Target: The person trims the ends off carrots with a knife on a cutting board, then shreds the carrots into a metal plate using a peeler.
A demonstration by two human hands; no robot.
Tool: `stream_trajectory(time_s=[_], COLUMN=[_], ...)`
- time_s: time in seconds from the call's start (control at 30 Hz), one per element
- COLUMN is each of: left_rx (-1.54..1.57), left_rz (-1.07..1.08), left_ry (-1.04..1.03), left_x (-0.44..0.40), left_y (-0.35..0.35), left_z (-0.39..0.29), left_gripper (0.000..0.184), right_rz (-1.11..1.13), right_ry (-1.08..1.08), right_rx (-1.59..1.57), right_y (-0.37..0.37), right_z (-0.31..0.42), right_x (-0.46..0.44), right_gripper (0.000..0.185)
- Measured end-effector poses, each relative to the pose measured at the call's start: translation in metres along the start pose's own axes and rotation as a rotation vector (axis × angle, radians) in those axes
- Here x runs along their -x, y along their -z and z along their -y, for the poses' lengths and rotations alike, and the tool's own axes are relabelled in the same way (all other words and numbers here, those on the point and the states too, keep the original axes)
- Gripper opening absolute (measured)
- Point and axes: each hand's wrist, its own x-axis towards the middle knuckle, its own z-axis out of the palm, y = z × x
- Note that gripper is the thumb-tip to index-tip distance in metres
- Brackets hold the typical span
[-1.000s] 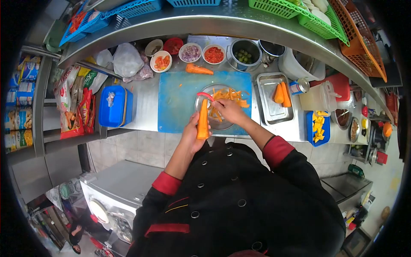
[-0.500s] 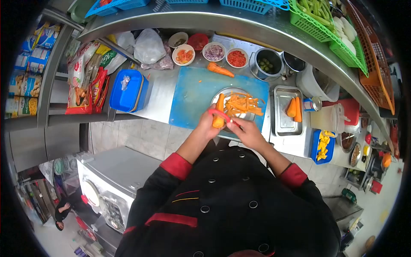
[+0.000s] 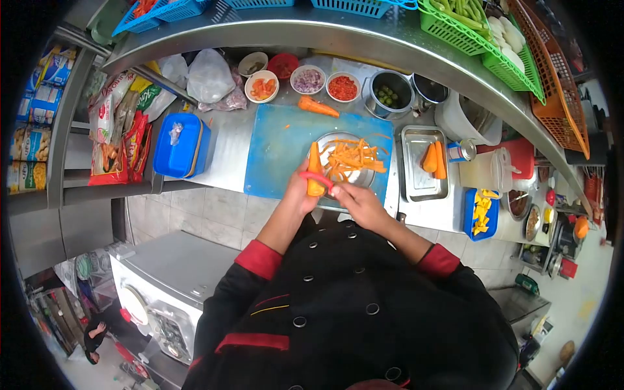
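Observation:
My left hand (image 3: 297, 194) is closed around the lower part of a carrot (image 3: 314, 158), which points away from me. My right hand (image 3: 364, 205) grips a red peeler (image 3: 317, 178) that lies across the carrot near its thick end. Just beyond the hands is a round metal plate (image 3: 365, 181) heaped with orange carrot peelings (image 3: 351, 158). The plate rests on a blue cutting board (image 3: 276, 146). Another carrot (image 3: 318, 106) lies at the board's far edge. To the right, a steel tray (image 3: 422, 189) holds two carrots (image 3: 431, 160).
Bowls of chopped tomato (image 3: 262, 88), onion (image 3: 308, 80) and red pieces (image 3: 342, 87) line the back, beside a metal pot (image 3: 390, 110). A blue tub (image 3: 170, 156) stands left. Overhead runs a steel shelf edge (image 3: 312, 32) with baskets. A person (image 3: 95, 335) appears far lower left.
The view has shifted, so the counter appears slightly further left. The carrot stands a little straighter in my left hand. Both hands keep their holds, with the peeler still across the carrot.

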Motion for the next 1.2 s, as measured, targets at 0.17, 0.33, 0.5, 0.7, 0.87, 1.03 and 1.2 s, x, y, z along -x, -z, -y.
stream_trajectory(time_s=[0.17,0.33,0.5,0.7,0.87,1.03,1.2], left_rx=[0.027,-0.101,-0.041,0.023,-0.019,0.013,-0.008], left_rz=[-0.037,-0.069,0.060,0.035,-0.012,-0.038,0.030], left_ry=[-0.038,0.034,0.116,0.068,-0.088,-0.049,0.121], left_x=[0.005,0.024,0.054,0.031,0.001,0.003,0.027], left_y=[-0.023,-0.021,-0.007,0.009,0.002,-0.024,-0.018], left_z=[0.001,0.000,0.015,0.008,0.001,0.002,0.011], left_gripper=[0.036,0.038,0.039,0.036,0.032,0.030,0.032], right_rz=[-0.071,-0.051,-0.204,0.005,0.008,-0.091,-0.135], right_ry=[0.142,0.123,0.133,-0.377,-0.006,0.114,0.023], right_rx=[0.170,0.229,0.154,-0.122,0.025,0.140,0.239], right_y=[0.005,0.004,0.000,-0.010,-0.002,0.009,0.012], right_z=[0.001,-0.021,-0.085,-0.075,-0.005,-0.004,-0.063], right_x=[0.007,-0.018,-0.082,-0.059,0.001,0.004,-0.054], right_gripper=[0.034,0.029,0.039,0.051,0.040,0.034,0.037])
